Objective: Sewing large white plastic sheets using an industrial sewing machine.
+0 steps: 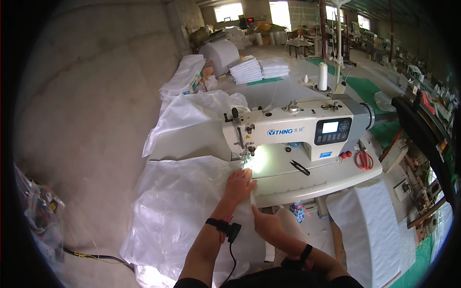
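A white sewing machine [288, 126] with a small lit screen stands on the table in front of me. Its lamp shines on the needle area [250, 158]. From there a large, slightly see-through white plastic sheet [177, 206] spreads left and hangs toward me. My left hand [238, 186] lies on this sheet, fingers stretched out, just short of the presser foot. Nearer to me, my right hand [267, 224] pinches the sheet's right edge, which runs up to the needle. Both wrists wear dark bands; the left one carries a small black device with a cable.
Black thread snips [299, 167] and red-handled scissors [364, 160] lie right of the needle. A white thread cone [322, 77] stands behind the machine. Folded white stacks [246, 70] and a large white roll [219, 55] sit farther back. White sheeting [365, 230] hangs at the lower right.
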